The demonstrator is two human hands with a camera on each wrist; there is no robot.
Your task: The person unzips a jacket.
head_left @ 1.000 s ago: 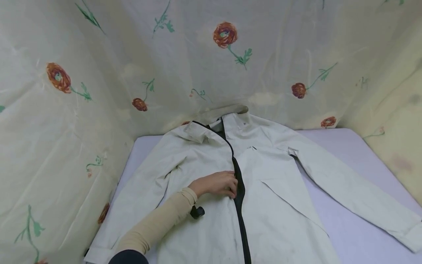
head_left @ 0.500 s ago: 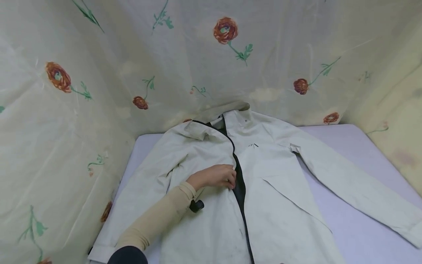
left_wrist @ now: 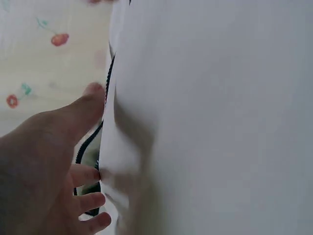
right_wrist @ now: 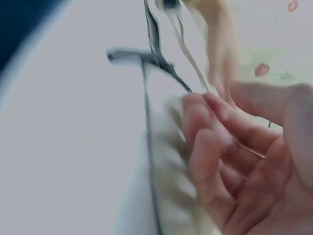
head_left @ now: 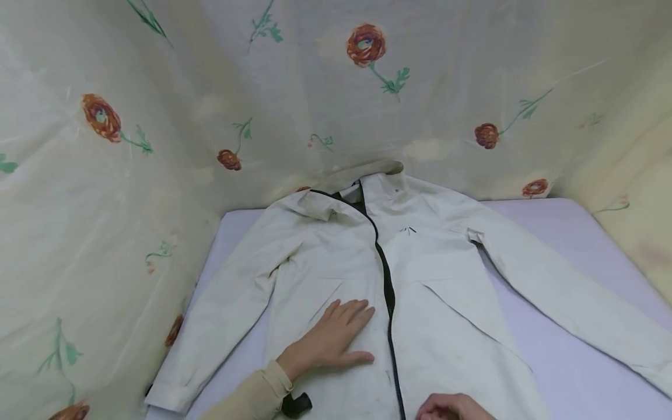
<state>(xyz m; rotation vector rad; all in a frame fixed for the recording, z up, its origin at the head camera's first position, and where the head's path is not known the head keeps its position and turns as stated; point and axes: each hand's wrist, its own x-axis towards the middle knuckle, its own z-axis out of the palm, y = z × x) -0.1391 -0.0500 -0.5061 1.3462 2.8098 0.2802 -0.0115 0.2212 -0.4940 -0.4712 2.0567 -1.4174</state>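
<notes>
A white jacket lies spread front up, sleeves out, with a dark zipper down its front, parted at the chest. My left hand rests palm down on the panel left of the zipper, fingers straight and thumb spread. In the left wrist view its fingertips lie near the dark zipper edge. At the bottom of the head view is my right hand, partly cut off. The blurred right wrist view shows its fingers loosely curled beside the jacket edge, thumb apart, near a dark zipper pull.
The jacket lies on a pale lilac surface. Cream cloth with printed flowers rises behind it and along both sides. The collar touches the back cloth. A small black device sits at my left wrist.
My left hand has let go of the zipper edge, drawn down and left, and flattened on the panel. The parted front has narrowed. My right hand has come into view at the bottom.
</notes>
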